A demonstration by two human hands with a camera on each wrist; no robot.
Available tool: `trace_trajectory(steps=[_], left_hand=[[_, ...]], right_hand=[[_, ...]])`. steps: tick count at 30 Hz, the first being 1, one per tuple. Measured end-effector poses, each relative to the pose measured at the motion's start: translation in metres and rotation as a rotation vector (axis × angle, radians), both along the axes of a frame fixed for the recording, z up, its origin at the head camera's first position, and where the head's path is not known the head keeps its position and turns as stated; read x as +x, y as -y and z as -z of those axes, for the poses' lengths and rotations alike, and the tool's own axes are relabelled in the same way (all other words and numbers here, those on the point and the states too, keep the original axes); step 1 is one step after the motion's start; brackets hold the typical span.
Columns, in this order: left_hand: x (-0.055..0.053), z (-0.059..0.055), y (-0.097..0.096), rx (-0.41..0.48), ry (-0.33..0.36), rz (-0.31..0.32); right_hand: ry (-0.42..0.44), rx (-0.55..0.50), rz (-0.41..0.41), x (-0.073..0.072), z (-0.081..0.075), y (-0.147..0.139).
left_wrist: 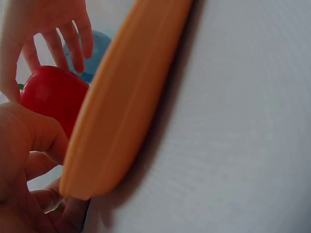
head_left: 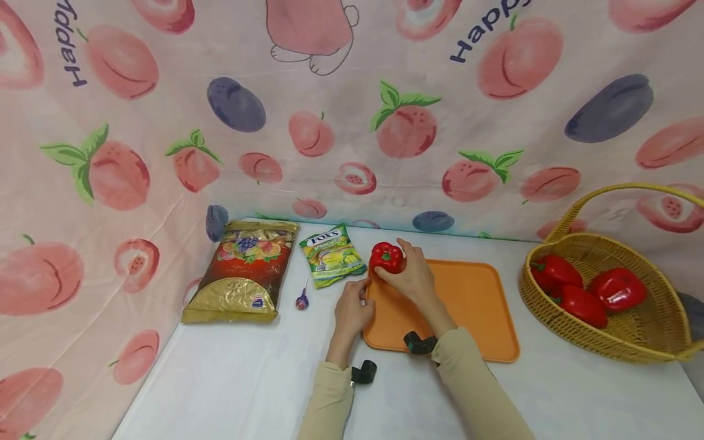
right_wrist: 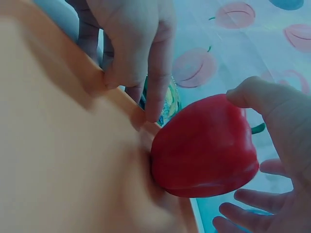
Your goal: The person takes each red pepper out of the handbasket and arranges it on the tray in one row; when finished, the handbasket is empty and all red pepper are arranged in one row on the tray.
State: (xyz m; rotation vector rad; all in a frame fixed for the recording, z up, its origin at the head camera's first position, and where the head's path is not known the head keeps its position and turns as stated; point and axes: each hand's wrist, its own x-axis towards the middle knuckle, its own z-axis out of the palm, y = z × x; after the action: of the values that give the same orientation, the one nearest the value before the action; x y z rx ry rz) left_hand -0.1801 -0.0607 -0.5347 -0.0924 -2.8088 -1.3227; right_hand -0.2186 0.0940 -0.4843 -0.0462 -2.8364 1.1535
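A red bell pepper (head_left: 387, 258) rests at the far left corner of an orange tray (head_left: 467, 305), its green stem toward the head camera. Around the pepper my right hand (head_left: 412, 278) spreads its thumb and fingers. In the right wrist view the thumb touches the pepper (right_wrist: 206, 145), while the other fingers (right_wrist: 257, 199) stay loose and apart from it. My left hand (head_left: 352, 308) grips the tray's left rim close to the pepper. The left wrist view shows its fingers curled at the tray edge (left_wrist: 116, 126); some fingertips are hidden there.
On the right stands a yellow wicker basket (head_left: 528, 287) holding several red bell peppers (head_left: 583, 305). To the left lie a green candy packet (head_left: 332, 255), a lollipop (head_left: 302, 300) and a large gold-and-red candy bag (head_left: 242, 272). A fruit-print cloth (head_left: 341, 134) hangs behind the white table (head_left: 231, 379).
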Motion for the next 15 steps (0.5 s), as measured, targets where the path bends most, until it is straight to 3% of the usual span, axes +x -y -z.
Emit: trace_trajectory(steps=[15], left_hand=[[0.000,0.000,-0.002,0.011,0.041,-0.008]], right_hand=[[-0.036,0.051,0.035,0.010,-0.020,-0.042]])
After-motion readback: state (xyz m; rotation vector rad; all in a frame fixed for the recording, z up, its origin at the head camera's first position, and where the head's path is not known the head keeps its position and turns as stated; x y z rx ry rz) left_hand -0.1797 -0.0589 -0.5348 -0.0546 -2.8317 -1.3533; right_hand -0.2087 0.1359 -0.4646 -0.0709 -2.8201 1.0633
